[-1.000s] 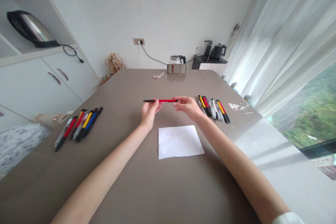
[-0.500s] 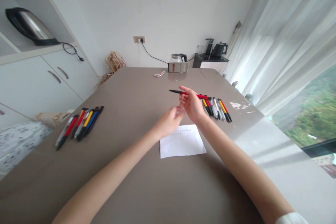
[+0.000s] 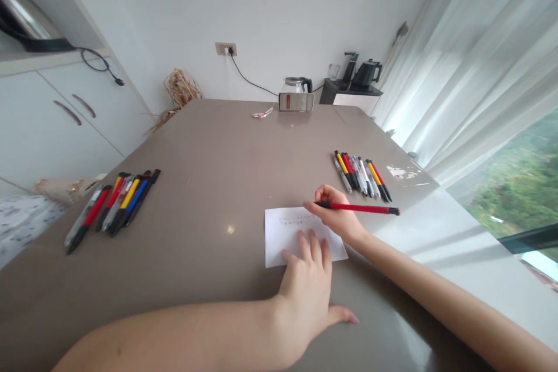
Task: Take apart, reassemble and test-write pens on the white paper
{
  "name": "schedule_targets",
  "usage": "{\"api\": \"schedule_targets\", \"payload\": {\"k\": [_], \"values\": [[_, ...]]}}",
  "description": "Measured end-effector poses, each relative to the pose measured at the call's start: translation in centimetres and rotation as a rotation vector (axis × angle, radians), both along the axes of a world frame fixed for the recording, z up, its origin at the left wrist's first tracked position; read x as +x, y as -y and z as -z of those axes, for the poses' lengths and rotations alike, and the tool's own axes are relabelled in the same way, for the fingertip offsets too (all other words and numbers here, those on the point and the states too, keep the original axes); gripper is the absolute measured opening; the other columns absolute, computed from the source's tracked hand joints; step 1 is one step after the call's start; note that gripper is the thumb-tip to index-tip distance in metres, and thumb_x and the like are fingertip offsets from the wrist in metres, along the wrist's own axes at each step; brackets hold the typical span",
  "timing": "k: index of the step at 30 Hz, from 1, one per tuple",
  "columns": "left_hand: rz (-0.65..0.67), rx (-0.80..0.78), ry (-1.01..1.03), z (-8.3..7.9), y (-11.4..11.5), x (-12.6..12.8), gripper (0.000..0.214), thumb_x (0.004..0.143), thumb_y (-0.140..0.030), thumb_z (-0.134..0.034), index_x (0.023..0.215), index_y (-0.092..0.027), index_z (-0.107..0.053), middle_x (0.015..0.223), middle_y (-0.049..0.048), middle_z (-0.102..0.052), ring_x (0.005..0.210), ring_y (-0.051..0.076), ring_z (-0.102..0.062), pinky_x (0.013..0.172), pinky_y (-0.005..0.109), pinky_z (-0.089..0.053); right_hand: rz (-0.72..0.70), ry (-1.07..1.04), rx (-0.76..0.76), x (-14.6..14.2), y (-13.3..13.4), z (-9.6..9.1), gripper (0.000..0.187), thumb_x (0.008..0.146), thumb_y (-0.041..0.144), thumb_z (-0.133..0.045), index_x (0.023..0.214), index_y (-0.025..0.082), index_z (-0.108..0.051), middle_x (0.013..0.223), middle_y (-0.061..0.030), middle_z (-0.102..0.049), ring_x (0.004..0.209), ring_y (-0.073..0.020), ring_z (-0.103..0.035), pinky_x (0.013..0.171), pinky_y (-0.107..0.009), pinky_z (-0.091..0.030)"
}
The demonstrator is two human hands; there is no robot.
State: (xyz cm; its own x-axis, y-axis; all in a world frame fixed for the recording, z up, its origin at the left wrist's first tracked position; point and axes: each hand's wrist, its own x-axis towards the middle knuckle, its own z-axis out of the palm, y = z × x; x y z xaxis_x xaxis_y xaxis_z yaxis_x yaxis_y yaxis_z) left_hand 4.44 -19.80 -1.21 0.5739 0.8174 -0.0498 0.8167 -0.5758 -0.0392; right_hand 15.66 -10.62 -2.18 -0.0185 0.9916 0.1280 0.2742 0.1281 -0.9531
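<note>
My right hand (image 3: 337,212) grips a red pen (image 3: 364,208) with black ends near its left end. The hand is at the upper right part of a white sheet of paper (image 3: 279,244), and the pen's tip is hidden by the fingers. Small handwritten lines show near the top of the sheet. My left hand (image 3: 307,285) lies with spread fingers over the lower edge of the paper, its thumb pointing right over the table. No object shows in it.
Several pens (image 3: 111,209) in mixed colours lie side by side at the left of the table (image 3: 209,157). Another row of pens (image 3: 361,177) lies at the right. A phone (image 3: 296,102) leans at the back before a glass kettle (image 3: 294,84). A window is at the right.
My right hand has come down to the paper, with the red pen now pointing right from it. My left hand has moved down and spread onto the sheet. The view has shifted slightly.
</note>
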Motion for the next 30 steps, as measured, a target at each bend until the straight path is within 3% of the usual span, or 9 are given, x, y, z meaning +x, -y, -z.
{"api": "schedule_targets", "payload": {"k": [8,11,16,30], "values": [[0.032,0.011,0.108,1.0,0.0,-0.4,0.097,0.055,-0.077,-0.032,0.127,-0.012,-0.034,0.128,0.0270,-0.033,0.117,0.042,-0.030,0.070,0.052,-0.043,0.024,0.268,0.060,-0.6,0.3,0.9,0.025,0.070,0.034,-0.053,0.056,0.018,-0.039,0.050,0.0041,-0.041,0.048,-0.0078,-0.036,0.045,-0.021,-0.031],[0.035,0.004,0.124,1.2,0.1,-0.5,0.095,0.056,-0.076,-0.033,0.127,-0.013,-0.035,0.127,0.0263,-0.033,0.116,0.042,-0.032,0.068,0.051,-0.044,0.000,0.289,0.064,-0.6,0.3,0.9,0.019,0.069,0.028,-0.052,0.058,0.019,-0.040,0.052,0.0038,-0.044,0.049,-0.0079,-0.038,0.046,-0.020,-0.032],[0.054,0.004,0.150,1.1,-0.1,-0.6,0.095,0.055,-0.076,-0.035,0.125,-0.011,-0.039,0.125,0.0262,-0.038,0.117,0.041,-0.031,0.082,0.054,-0.038,0.036,0.340,0.046,-0.6,0.4,1.1,0.021,0.066,0.028,-0.053,0.054,0.018,-0.039,0.049,0.0039,-0.042,0.046,-0.0075,-0.036,0.044,-0.020,-0.031],[0.078,-0.040,0.179,1.1,-0.4,-0.5,0.089,0.057,-0.072,-0.039,0.123,-0.012,-0.041,0.124,0.0258,-0.040,0.117,0.045,-0.028,0.076,0.056,-0.039,0.064,0.371,-0.023,-0.7,0.2,1.5,0.020,0.065,0.026,-0.050,0.051,0.018,-0.038,0.044,0.0044,-0.041,0.043,-0.0071,-0.035,0.041,-0.020,-0.029]]}}
